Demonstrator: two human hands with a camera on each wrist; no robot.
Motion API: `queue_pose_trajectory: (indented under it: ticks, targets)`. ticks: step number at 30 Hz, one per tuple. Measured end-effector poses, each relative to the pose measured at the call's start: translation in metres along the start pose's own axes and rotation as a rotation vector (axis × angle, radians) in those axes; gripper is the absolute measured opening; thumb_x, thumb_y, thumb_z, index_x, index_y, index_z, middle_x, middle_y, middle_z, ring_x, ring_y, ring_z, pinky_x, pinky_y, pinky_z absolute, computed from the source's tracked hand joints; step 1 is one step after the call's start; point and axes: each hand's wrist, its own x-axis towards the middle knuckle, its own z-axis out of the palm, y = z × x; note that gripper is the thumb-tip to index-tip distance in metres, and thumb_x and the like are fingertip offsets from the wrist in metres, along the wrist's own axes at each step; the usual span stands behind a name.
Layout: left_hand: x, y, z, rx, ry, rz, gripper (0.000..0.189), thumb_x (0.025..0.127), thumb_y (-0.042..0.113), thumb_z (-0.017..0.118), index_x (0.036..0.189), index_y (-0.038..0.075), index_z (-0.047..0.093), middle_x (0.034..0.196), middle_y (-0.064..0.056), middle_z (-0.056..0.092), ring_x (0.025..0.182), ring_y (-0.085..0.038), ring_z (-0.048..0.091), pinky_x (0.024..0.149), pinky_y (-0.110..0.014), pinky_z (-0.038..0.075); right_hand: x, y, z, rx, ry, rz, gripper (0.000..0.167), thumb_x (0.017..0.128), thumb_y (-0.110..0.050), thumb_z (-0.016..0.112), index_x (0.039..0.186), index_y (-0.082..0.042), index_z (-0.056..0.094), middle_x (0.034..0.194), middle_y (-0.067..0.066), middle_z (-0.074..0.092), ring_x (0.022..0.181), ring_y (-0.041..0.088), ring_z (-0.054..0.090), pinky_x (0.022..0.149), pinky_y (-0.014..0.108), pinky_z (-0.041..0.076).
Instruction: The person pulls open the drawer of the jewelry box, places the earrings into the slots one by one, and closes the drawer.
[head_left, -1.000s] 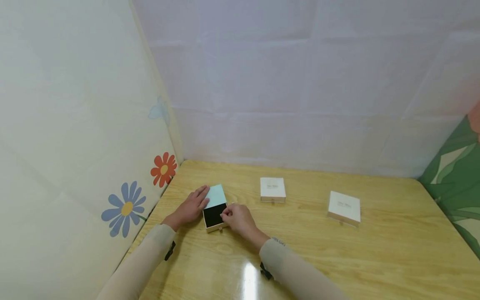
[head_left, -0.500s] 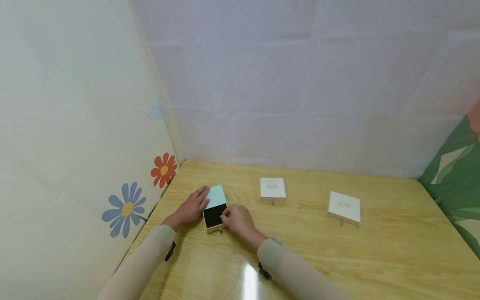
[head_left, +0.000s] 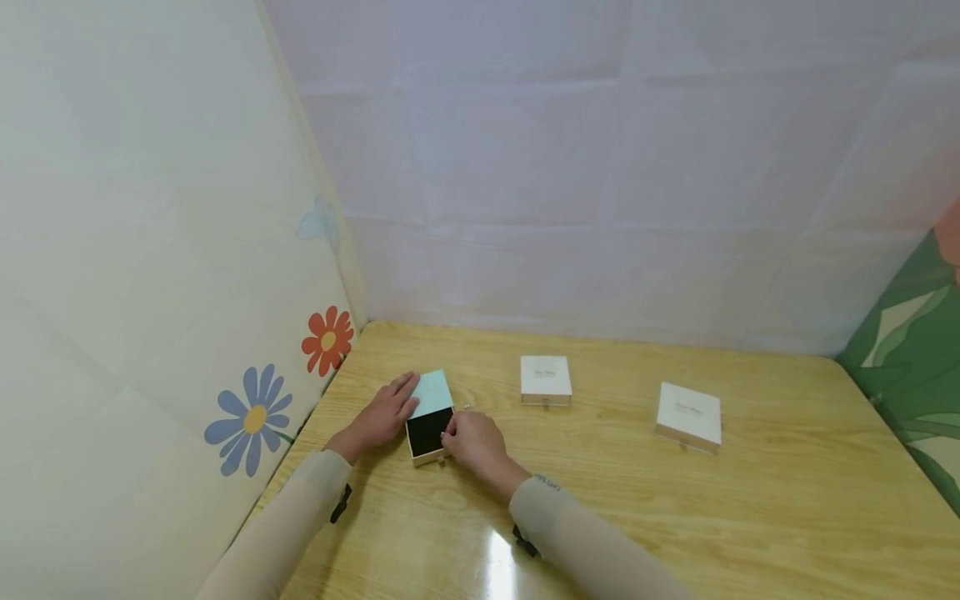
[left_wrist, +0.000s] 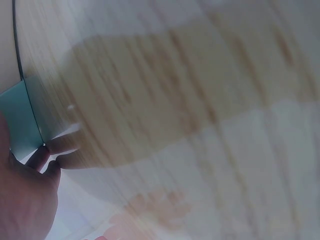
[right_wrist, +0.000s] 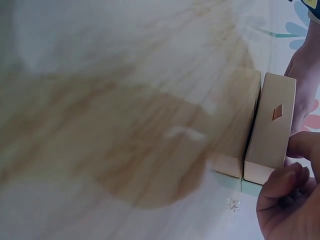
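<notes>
A pale blue slide-out box (head_left: pixel 431 393) lies at the left of the table, its drawer (head_left: pixel 430 432) pulled toward me and showing a black lining. My left hand (head_left: pixel 384 411) rests on the blue sleeve's left side with fingers stretched. At the drawer's right edge, the curled fingers of my right hand (head_left: pixel 477 440) pinch a tiny shiny piece over the lining; its kind is hidden by the fingertips. The right wrist view shows the drawer's cream front with its small tab (right_wrist: pixel 277 112) beside that hand (right_wrist: pixel 295 200). A small sparkling snowflake-shaped ornament (right_wrist: pixel 232 204) lies on the table close by.
Two white boxes with faint print stand farther off: one white box (head_left: pixel 546 379) at the back middle, another white box (head_left: pixel 688 416) to the right. The wooden table (head_left: pixel 787 483) meets a flowered cloth (head_left: pixel 180 250) on the left and a pale backdrop (head_left: pixel 600 208) behind.
My right wrist has shifted slightly left, its fingertips staying at the drawer's right edge. The left hand and the boxes have not visibly moved.
</notes>
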Motion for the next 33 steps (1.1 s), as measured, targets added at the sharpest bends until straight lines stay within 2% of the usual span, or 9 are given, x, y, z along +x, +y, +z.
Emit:
queue_pose_trajectory:
  ticks: [5, 9, 12, 19, 27, 33]
  targets:
    - [0.000, -0.002, 0.001, 0.001, 0.001, -0.001, 0.059, 0.112, 0.036, 0.033, 0.162, 0.007, 0.021, 0.166, -0.017, 0.024, 0.148, -0.042, 0.029, 0.120, -0.058, 0.028, 0.000, -0.002, 0.002, -0.032, 0.022, -0.008, 0.015, 0.090, -0.020, 0.073, 0.075, -0.016, 0.070, 0.073, -0.006, 0.065, 0.062, 0.010, 0.054, 0.055, 0.027, 0.047]
    - [0.000, -0.002, 0.001, 0.006, 0.003, 0.001, 0.059, 0.112, 0.036, 0.033, 0.162, 0.008, 0.021, 0.166, -0.017, 0.024, 0.148, -0.042, 0.030, 0.120, -0.058, 0.029, 0.000, -0.007, 0.002, -0.099, 0.064, -0.033, 0.017, 0.085, -0.016, 0.072, 0.070, -0.015, 0.066, 0.068, -0.005, 0.062, 0.059, 0.012, 0.053, 0.051, 0.030, 0.046]
    - [0.000, -0.001, 0.000, -0.004, 0.002, 0.003, 0.059, 0.112, 0.036, 0.034, 0.162, 0.008, 0.021, 0.166, -0.016, 0.024, 0.148, -0.041, 0.029, 0.120, -0.058, 0.028, 0.002, -0.012, 0.002, -0.162, 0.086, -0.020, 0.018, 0.082, -0.013, 0.071, 0.067, -0.013, 0.062, 0.066, -0.001, 0.060, 0.057, 0.015, 0.053, 0.048, 0.033, 0.046]
    - [0.001, -0.001, 0.001, 0.000, 0.003, 0.001, 0.059, 0.112, 0.037, 0.034, 0.163, 0.009, 0.021, 0.166, -0.015, 0.024, 0.149, -0.040, 0.028, 0.121, -0.057, 0.027, 0.006, -0.020, 0.004, -0.278, 0.047, 0.039, 0.020, 0.083, -0.017, 0.072, 0.067, -0.013, 0.061, 0.070, 0.003, 0.063, 0.062, 0.021, 0.059, 0.051, 0.036, 0.051]
    - [0.001, -0.002, 0.002, -0.005, 0.000, 0.004, 0.059, 0.112, 0.037, 0.034, 0.163, 0.009, 0.020, 0.166, -0.015, 0.024, 0.148, -0.040, 0.028, 0.121, -0.057, 0.027, 0.007, -0.019, 0.006, -0.289, 0.023, 0.047, 0.021, 0.089, -0.020, 0.070, 0.071, -0.012, 0.064, 0.074, 0.004, 0.065, 0.066, 0.022, 0.061, 0.054, 0.037, 0.053]
    - [0.001, -0.003, 0.003, 0.001, 0.014, 0.007, 0.059, 0.112, 0.037, 0.033, 0.162, 0.008, 0.022, 0.166, -0.016, 0.024, 0.147, -0.042, 0.030, 0.119, -0.059, 0.029, 0.008, -0.016, 0.006, -0.274, 0.011, 0.046, 0.020, 0.093, -0.025, 0.071, 0.081, -0.009, 0.067, 0.080, 0.005, 0.066, 0.070, 0.021, 0.063, 0.056, 0.037, 0.053]
